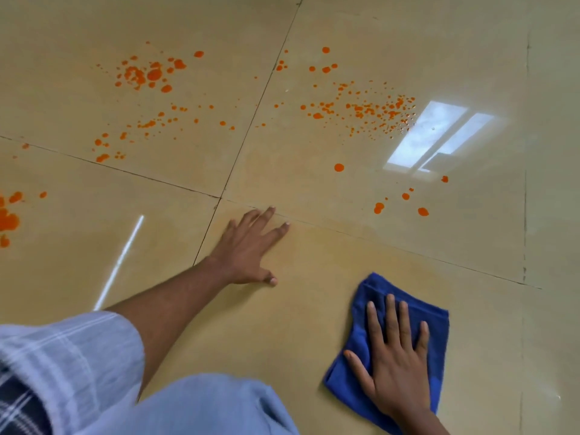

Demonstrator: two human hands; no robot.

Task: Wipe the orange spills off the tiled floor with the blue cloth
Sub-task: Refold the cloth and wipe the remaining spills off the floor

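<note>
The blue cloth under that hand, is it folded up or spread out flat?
Folded. The blue cloth lies as a thick pad on the floor, with a layered fold at its far corner. The right hand presses flat on top.

Right hand (396, 362) lies flat on the blue cloth (370, 312) and hides the cloth's middle; its wrist is cut off by the bottom edge. Orange spills (8, 218) at far left are cropped by the left edge, full extent not readable. Finest droplets (406, 122) wash out into the window reflection (430, 133), too small to count; the sleeve (78, 350) covers the left upper arm.
</note>
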